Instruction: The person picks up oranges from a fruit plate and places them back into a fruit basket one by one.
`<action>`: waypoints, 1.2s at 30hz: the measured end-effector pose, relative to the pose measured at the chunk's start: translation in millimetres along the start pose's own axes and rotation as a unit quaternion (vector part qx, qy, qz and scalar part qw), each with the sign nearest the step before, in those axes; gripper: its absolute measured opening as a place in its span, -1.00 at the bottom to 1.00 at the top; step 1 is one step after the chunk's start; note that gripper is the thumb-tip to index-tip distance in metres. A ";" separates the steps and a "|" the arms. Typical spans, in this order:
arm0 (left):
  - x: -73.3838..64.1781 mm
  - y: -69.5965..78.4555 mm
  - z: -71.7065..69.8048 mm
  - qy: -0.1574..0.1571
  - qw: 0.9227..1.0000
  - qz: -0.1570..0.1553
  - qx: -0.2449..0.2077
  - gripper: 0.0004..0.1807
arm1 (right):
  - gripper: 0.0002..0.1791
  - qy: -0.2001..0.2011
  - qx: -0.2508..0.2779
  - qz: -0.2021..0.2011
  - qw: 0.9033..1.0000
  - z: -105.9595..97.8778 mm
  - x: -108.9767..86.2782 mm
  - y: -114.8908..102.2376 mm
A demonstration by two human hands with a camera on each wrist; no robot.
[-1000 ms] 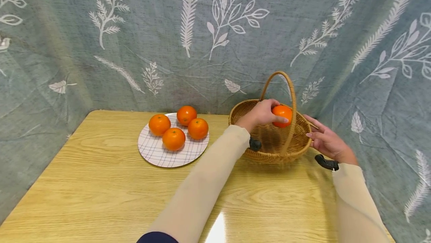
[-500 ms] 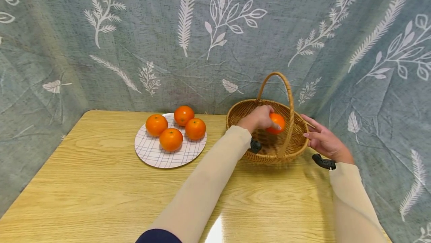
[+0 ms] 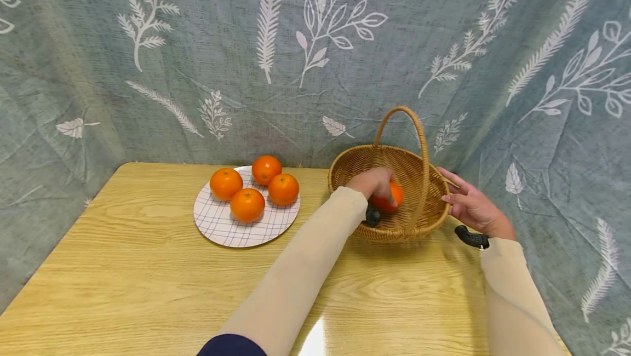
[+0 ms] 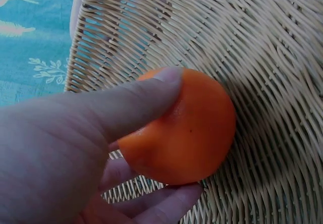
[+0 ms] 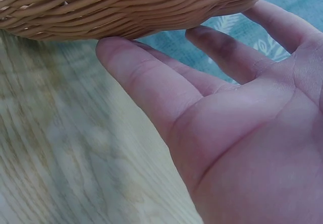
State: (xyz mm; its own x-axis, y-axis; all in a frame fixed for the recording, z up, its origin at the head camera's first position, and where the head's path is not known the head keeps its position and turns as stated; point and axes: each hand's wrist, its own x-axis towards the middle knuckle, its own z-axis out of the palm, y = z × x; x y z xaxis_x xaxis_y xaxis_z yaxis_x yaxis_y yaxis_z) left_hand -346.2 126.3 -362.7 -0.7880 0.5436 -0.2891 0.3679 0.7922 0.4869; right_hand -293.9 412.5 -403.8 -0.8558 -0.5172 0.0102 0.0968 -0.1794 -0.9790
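Inside the wicker basket point(image 3: 352, 165) my left hand point(image 3: 377, 182) holds an orange point(image 3: 396, 196), thumb over its top and fingers beneath. The left wrist view shows that orange point(image 4: 194, 125) low against the woven cane; whether it rests on the bottom I cannot tell. At the basket's right end, my right hand point(image 3: 477, 211) touches the outside with extended fingers. Close up, its fingertips point(image 5: 112, 47) meet the underside of the woven wall point(image 5: 131, 12). The basket's arched handle point(image 3: 424, 164) stands upright to the right of the held orange.
Left of the basket lies a round white checked plate point(image 3: 217, 227) bearing several oranges point(image 3: 247, 205). Both stand on a wooden table point(image 3: 148, 285). A green-grey leaf-patterned cloth point(image 3: 227, 44) hangs behind and at the sides. Black wrist cameras point(image 3: 471, 236) sit on both wrists.
My left hand has lowered the orange deeper into the basket, moving it left and toward me from beside the handle. The right hand has stayed at the basket's end. The view shifted slightly.
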 end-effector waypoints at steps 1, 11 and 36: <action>-0.1 -1.1 0.1 -0.005 1.000 -0.001 0.002 -0.28 | -0.12 0.000 -0.001 0.000 1.000 0.7 0.6 0.1; -3.1 -5.2 -5.6 -0.017 1.000 -0.002 0.002 -0.22 | -0.14 -0.005 -0.003 -0.003 1.000 4.0 5.8 0.8; -47.4 -10.8 -47.2 0.035 0.995 0.072 -0.066 -0.31 | -0.17 -0.006 -0.011 -0.001 1.000 8.6 4.0 6.3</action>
State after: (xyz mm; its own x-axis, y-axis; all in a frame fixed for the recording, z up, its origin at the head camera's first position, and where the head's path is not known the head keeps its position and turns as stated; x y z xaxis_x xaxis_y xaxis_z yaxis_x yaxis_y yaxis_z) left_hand -336.2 78.9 -315.4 -0.7660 0.6245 -0.1522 0.4157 0.6619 0.6237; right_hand -292.4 402.1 -408.1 -0.8497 -0.5271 0.0155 0.0827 -0.1622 -0.9833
